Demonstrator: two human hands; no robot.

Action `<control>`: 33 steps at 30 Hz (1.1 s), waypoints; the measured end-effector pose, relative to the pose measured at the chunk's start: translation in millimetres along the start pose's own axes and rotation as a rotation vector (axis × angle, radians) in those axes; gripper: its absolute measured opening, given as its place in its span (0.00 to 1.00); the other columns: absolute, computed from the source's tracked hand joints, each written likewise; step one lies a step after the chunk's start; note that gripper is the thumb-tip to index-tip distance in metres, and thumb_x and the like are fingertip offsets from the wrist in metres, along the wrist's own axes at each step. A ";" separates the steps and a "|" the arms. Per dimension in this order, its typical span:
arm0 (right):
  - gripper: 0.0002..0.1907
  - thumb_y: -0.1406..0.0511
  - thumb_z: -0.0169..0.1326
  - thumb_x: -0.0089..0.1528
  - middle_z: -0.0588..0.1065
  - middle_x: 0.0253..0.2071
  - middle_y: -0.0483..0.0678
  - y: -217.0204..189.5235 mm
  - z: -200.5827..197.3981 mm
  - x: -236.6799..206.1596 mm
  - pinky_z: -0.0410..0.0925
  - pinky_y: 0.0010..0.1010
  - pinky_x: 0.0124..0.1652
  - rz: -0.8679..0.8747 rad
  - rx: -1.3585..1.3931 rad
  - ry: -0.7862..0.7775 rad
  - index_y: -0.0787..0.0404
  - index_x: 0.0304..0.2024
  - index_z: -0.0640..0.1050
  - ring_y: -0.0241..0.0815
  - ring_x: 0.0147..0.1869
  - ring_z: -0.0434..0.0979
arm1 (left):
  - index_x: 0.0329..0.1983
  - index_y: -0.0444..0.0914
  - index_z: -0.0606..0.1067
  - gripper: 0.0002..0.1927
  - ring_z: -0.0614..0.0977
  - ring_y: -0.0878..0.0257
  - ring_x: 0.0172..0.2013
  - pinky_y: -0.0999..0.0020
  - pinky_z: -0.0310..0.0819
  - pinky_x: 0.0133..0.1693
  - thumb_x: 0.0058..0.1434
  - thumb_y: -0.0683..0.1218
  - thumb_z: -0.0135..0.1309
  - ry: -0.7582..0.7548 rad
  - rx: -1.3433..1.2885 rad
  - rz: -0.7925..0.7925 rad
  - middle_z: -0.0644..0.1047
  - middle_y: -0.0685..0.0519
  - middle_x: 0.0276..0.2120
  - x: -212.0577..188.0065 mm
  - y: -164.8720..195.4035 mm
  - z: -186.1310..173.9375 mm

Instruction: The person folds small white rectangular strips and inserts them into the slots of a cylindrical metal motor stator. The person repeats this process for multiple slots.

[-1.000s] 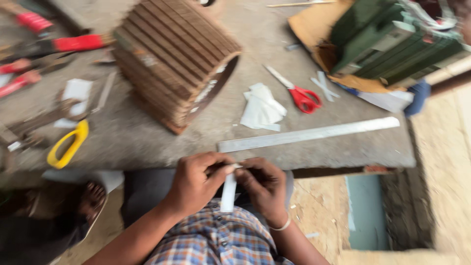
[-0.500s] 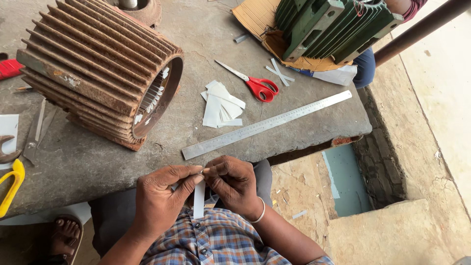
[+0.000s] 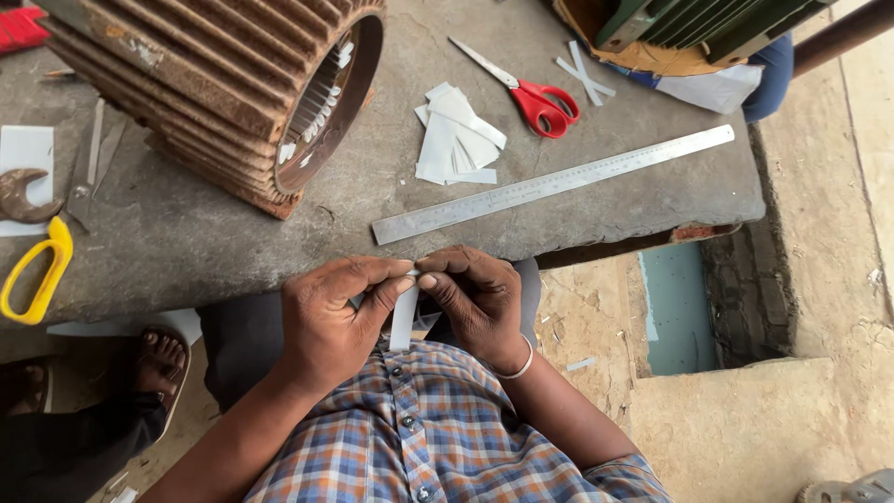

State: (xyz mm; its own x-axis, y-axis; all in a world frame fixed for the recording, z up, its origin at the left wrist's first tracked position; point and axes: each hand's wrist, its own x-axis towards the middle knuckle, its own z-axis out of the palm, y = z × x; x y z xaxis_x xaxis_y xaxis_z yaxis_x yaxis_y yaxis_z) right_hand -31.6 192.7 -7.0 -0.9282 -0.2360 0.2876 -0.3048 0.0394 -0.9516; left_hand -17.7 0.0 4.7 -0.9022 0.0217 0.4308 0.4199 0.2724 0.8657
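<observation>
A narrow white paper strip (image 3: 404,321) hangs down between my two hands, just below the front edge of the concrete slab (image 3: 233,233). My left hand (image 3: 331,317) pinches its top with thumb and forefinger. My right hand (image 3: 475,298), a thin bangle on its wrist, pinches the same top end from the other side. The fingertips of both hands meet at the strip. A long steel ruler (image 3: 554,183) lies on the slab just beyond my hands.
A rusty ribbed motor stator (image 3: 214,84) with white slips in its slots lies at the back left. A pile of cut white strips (image 3: 454,140) and red-handled scissors (image 3: 535,98) lie beyond the ruler. Yellow-handled scissors (image 3: 37,275) sit at the left edge. A sandalled foot (image 3: 158,363) rests below.
The view has tilted down and closer, so the slab's objects slide up and left. My hands stay together on the strip at the slab's edge.
</observation>
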 end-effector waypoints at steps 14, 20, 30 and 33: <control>0.06 0.69 0.57 0.70 0.78 0.38 0.43 8.5 7.5 -3.7 0.67 0.17 0.38 0.106 0.090 0.063 0.68 0.46 0.78 0.26 0.39 0.73 | 0.43 0.33 0.81 0.08 0.87 0.66 0.37 0.74 0.85 0.38 0.64 0.43 0.61 -0.017 -0.206 -0.148 0.85 0.49 0.36 -3.4 -8.3 9.0; 0.06 0.70 0.56 0.70 0.76 0.39 0.42 14.6 10.9 -4.6 0.67 0.17 0.40 0.125 0.099 0.086 0.68 0.47 0.77 0.25 0.41 0.71 | 0.41 0.34 0.83 0.07 0.86 0.69 0.34 0.76 0.83 0.35 0.63 0.43 0.63 -0.016 -0.233 -0.265 0.85 0.51 0.33 -3.0 -17.6 14.9; 0.07 0.66 0.54 0.72 0.73 0.45 0.44 21.9 -2.1 -8.9 0.68 0.24 0.51 0.146 0.235 -0.175 0.65 0.45 0.73 0.32 0.49 0.72 | 0.38 0.35 0.78 0.06 0.78 0.70 0.32 0.73 0.75 0.34 0.66 0.44 0.59 -0.198 -0.323 -0.216 0.78 0.55 0.31 -9.9 -23.7 4.7; 0.07 0.66 0.55 0.71 0.73 0.43 0.46 23.9 -0.8 -15.2 0.68 0.27 0.50 0.280 0.425 -0.230 0.65 0.44 0.74 0.33 0.48 0.72 | 0.38 0.35 0.78 0.06 0.80 0.70 0.35 0.73 0.76 0.37 0.67 0.44 0.58 -0.259 -0.353 -0.200 0.79 0.54 0.32 -21.0 -20.8 -0.5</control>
State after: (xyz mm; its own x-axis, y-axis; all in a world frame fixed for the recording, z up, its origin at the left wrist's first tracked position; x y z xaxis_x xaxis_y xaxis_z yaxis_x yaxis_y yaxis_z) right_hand -24.9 198.1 -34.0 -0.8765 -0.4804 0.0321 0.1032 -0.2527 -0.9620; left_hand -7.4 -6.6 -22.3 -0.9447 0.2532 0.2084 0.2031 -0.0470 0.9780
